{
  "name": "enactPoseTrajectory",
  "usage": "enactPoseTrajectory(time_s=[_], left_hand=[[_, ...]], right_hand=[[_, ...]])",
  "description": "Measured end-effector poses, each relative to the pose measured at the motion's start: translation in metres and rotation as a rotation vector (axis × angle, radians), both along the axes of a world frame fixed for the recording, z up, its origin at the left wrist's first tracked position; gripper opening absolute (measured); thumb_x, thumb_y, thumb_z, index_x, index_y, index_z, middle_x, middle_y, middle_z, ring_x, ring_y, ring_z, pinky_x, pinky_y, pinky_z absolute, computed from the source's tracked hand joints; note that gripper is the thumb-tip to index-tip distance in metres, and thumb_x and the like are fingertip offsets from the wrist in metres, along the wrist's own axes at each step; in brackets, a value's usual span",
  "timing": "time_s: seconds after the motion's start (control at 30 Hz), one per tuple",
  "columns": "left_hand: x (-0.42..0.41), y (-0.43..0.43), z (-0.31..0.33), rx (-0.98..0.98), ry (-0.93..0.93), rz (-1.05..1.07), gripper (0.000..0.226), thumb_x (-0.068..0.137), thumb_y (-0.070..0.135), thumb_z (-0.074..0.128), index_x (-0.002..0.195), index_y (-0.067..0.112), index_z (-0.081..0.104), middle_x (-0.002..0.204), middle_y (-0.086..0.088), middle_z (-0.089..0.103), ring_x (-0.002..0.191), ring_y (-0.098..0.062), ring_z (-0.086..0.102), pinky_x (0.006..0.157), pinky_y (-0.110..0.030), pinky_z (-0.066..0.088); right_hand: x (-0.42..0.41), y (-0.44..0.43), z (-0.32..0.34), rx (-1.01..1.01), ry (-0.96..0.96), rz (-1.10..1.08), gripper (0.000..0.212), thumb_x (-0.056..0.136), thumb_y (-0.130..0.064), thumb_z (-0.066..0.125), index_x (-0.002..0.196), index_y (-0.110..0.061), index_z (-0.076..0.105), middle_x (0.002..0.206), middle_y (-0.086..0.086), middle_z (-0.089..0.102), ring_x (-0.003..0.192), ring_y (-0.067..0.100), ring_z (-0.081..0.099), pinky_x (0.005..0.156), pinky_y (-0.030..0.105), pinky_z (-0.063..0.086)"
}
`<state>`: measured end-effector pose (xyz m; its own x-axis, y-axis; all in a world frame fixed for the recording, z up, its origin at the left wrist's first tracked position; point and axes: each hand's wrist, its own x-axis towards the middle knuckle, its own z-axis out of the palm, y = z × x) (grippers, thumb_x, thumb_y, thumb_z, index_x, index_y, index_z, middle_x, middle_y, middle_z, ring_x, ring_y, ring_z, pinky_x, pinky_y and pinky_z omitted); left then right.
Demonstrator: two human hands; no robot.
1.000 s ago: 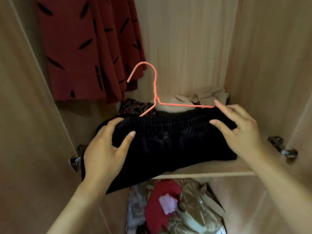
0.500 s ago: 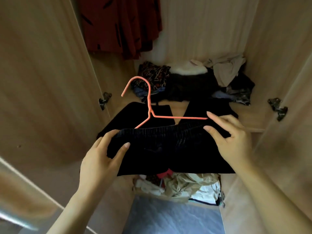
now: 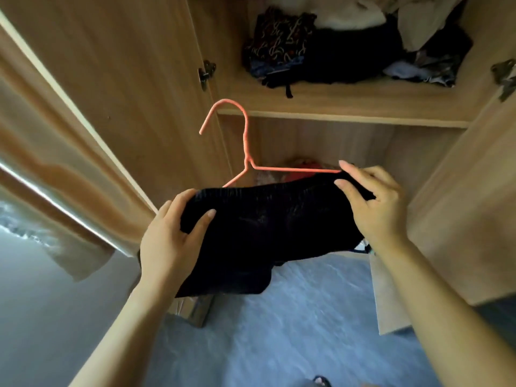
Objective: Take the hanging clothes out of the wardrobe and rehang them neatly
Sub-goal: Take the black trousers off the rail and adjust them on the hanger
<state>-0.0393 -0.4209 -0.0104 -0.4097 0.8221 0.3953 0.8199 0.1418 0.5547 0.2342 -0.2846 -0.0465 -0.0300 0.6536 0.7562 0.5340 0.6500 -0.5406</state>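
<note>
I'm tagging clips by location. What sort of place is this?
Likely a bedroom, at an open wooden wardrobe: clothes piled on its shelf, and both hands holding a hanger with a black garment.

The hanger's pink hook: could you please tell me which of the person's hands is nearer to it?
Left. The left hand grips the black garment below the hook; the right hand pinches the far end of the hanger's arm, farther off.

A wooden wardrobe shelf [image 3: 349,107] carries a loose heap of clothes [image 3: 349,48]: a dark patterned piece [image 3: 279,37] at the left, black cloth in the middle, pale fabric [image 3: 418,26] at the right. Below, the grey floor [image 3: 293,331] shows.
</note>
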Motion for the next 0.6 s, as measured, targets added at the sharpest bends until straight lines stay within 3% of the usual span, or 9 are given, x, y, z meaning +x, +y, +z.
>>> enactPoseTrajectory(time_s=[0.07, 0.17, 0.33, 0.5, 0.6], left_hand=[[-0.013, -0.015, -0.014, -0.028, -0.034, -0.031, 0.035, 0.086, 0.038, 0.063, 0.118, 0.027, 0.056, 0.110, 0.008, 0.060, 0.087, -0.001, 0.048, 0.075, -0.025, 0.036], [-0.033, -0.039, -0.037, -0.127, -0.094, -0.165, 0.037, 0.086, 0.041, 0.063, 0.118, 0.025, 0.055, 0.109, 0.009, 0.059, 0.101, -0.014, 0.056, 0.079, -0.026, 0.038], [-0.049, -0.068, -0.055, -0.212, -0.030, -0.376, 0.044, 0.085, 0.043, 0.061, 0.123, 0.021, 0.054, 0.107, 0.005, 0.058, 0.100, -0.016, 0.054, 0.075, -0.023, 0.034], [-0.035, -0.086, -0.071, -0.264, -0.047, -0.651, 0.045, 0.084, 0.048, 0.059, 0.121, 0.022, 0.054, 0.109, 0.005, 0.058, 0.101, -0.012, 0.053, 0.076, -0.023, 0.036], [-0.006, -0.102, -0.079, -0.296, -0.038, -0.853, 0.044, 0.085, 0.051, 0.058, 0.119, 0.023, 0.054, 0.107, 0.005, 0.058, 0.089, -0.007, 0.051, 0.073, -0.021, 0.034]], right_hand=[[-0.008, -0.030, -0.015, -0.039, 0.008, -0.038, 0.027, 0.086, -0.028, 0.067, 0.112, -0.020, 0.067, 0.079, 0.002, 0.062, 0.067, 0.017, 0.057, 0.063, 0.031, 0.046], [-0.018, -0.081, -0.037, -0.123, -0.004, -0.151, 0.025, 0.085, -0.029, 0.067, 0.108, -0.020, 0.070, 0.081, -0.001, 0.062, 0.071, 0.012, 0.056, 0.065, 0.027, 0.046], [-0.024, -0.177, -0.065, -0.276, 0.089, -0.309, 0.021, 0.084, -0.021, 0.068, 0.105, -0.018, 0.070, 0.086, 0.006, 0.067, 0.078, 0.014, 0.060, 0.076, 0.024, 0.048], [-0.020, -0.281, -0.072, -0.355, 0.217, -0.603, 0.022, 0.086, -0.019, 0.067, 0.105, -0.028, 0.067, 0.087, -0.019, 0.059, 0.081, -0.002, 0.057, 0.076, 0.025, 0.048], [-0.007, -0.352, -0.070, -0.384, 0.254, -0.800, 0.019, 0.085, -0.019, 0.068, 0.104, -0.019, 0.071, 0.086, -0.005, 0.063, 0.080, 0.002, 0.058, 0.077, 0.016, 0.044]])
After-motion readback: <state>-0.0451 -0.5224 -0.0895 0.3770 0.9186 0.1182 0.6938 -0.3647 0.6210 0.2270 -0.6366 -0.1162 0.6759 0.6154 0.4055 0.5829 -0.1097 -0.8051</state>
